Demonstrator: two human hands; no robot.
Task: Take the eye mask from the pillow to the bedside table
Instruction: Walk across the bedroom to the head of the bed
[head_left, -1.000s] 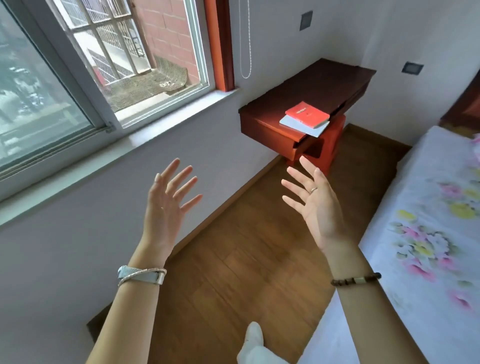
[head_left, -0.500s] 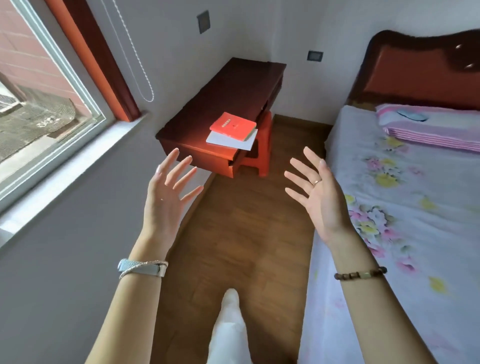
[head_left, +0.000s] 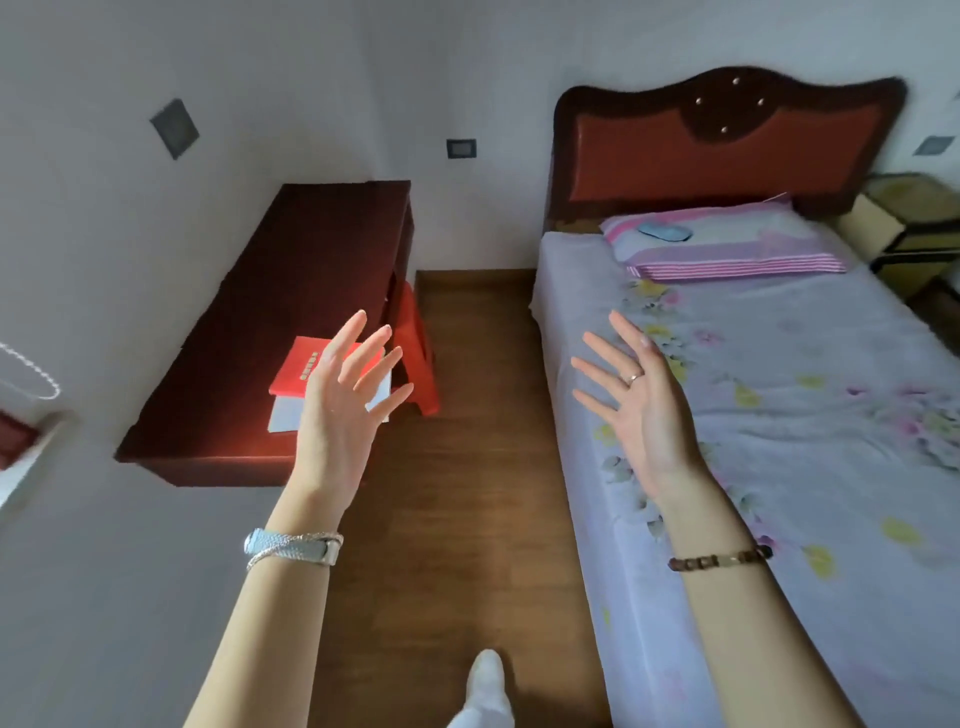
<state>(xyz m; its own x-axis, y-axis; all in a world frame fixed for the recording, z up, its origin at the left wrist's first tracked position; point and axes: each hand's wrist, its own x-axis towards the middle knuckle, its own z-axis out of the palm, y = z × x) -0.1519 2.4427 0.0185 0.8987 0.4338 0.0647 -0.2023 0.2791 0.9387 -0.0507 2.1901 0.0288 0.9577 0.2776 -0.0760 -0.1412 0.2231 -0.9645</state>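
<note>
So we've got both hands up in front of us, fingers spread wide, nothing in either one. Left hand (head_left: 345, 415) hangs over the near end of the dark red desk (head_left: 291, 322), right above a red book (head_left: 306, 369) lying on some white paper. Right hand (head_left: 641, 410) floats over the left edge of the bed (head_left: 779, 441). The eye mask (head_left: 665, 232) sits on the pink pillow (head_left: 727, 244), near its left end, up by the headboard (head_left: 727, 140).

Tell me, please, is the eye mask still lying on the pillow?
On the pillow: the eye mask lies flat on its left part, and both the left hand and right hand are open, empty.
</note>
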